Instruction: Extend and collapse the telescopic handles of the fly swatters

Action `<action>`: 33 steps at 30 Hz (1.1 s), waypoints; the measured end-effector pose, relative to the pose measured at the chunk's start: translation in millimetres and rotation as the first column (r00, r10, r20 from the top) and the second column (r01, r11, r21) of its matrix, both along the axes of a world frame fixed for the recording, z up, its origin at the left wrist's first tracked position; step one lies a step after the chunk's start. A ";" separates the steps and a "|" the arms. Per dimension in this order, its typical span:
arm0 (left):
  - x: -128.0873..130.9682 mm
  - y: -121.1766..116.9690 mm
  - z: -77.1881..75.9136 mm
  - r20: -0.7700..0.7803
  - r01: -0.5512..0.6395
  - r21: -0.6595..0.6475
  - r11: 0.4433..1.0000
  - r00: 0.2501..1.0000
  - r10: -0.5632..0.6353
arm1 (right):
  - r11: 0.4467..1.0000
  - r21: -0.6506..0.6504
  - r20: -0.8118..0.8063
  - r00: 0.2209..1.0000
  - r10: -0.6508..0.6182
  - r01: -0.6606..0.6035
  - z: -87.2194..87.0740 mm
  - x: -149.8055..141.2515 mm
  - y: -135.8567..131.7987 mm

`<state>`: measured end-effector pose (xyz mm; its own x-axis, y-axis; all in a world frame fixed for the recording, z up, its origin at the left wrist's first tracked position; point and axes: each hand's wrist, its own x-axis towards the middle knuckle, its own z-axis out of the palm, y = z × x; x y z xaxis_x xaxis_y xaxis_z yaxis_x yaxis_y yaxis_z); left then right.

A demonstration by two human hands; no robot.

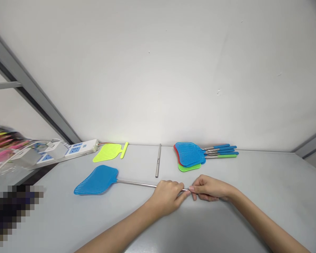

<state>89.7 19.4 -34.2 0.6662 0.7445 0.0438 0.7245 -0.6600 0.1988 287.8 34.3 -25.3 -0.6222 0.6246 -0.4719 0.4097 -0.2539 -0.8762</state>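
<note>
A blue fly swatter [98, 180] with a thin metal rod stretches across the grey table, its perforated head to the left. Around the rod, toward its right end, my left hand [168, 196] is closed. My right hand [209, 188] pinches the rod's right tip between thumb and fingers, close beside the left; the very end is hidden by the fingers. Behind my hands lies a separate metal tube [158, 161], pointing away from me. Farther left are a yellow swatter head [107, 152] and a yellow handle piece [124, 150].
Blue, red and green fly swatters are stacked [189, 154] at the back right, handles to the right. A white power strip [75, 149] with plugged-in chargers and cables sits at the left edge, near plastic-wrapped colourful items [5, 144]. A white wall [158, 77] rises behind the table.
</note>
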 end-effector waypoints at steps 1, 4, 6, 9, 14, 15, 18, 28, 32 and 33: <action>0.0 0.1 -1.1 0.002 -0.001 0.013 1.000 1.000 0.001 | 1.000 0.004 -0.002 1.000 0.001 -0.001 0.5 -0.1 -0.3; -0.2 0.2 -3.8 0.009 0.001 0.037 0.999 1.000 -0.001 | 1.000 0.004 0.001 1.000 -0.002 0.002 0.6 -0.5 -0.9; -0.4 0.1 -5.1 0.014 0.005 0.045 0.999 1.000 -0.006 | 1.000 0.003 0.000 1.000 -0.001 0.001 0.3 -0.8 -1.4; -0.9 -0.3 -6.5 0.020 0.003 0.055 0.998 1.000 -0.004 | 1.000 0.009 0.001 1.000 0.002 -0.002 -0.4 -1.1 -2.6; 0.5 -3.3 -7.1 0.035 0.015 0.081 0.997 0.999 -0.018 | 1.000 0.026 0.008 1.000 0.000 0.000 -3.3 -1.5 -3.9; 1.4 -4.6 -7.1 0.038 0.023 0.094 0.995 0.999 -0.027 | 1.000 0.026 0.005 1.000 0.000 0.000 -4.1 -1.9 -4.0; 4.4 -9.4 -7.5 0.034 0.042 0.153 0.987 0.998 -0.048 | 1.000 0.015 -0.012 1.000 -0.009 0.009 -5.6 -4.8 -4.4; 4.6 -10.9 -11.4 0.043 0.076 0.159 0.984 0.996 -0.083 | 0.998 -0.026 -0.060 0.997 -0.051 0.049 -3.1 -11.7 -6.7; 5.5 -10.0 -11.4 0.068 0.060 0.159 0.985 0.995 -0.071 | 0.999 -0.029 -0.075 0.997 -0.036 0.034 -4.4 -10.9 -5.3; 5.4 -10.2 -11.2 0.071 0.052 0.164 0.985 0.995 -0.065 | 0.999 -0.028 -0.079 0.996 -0.031 0.029 -4.4 -11.0 -5.2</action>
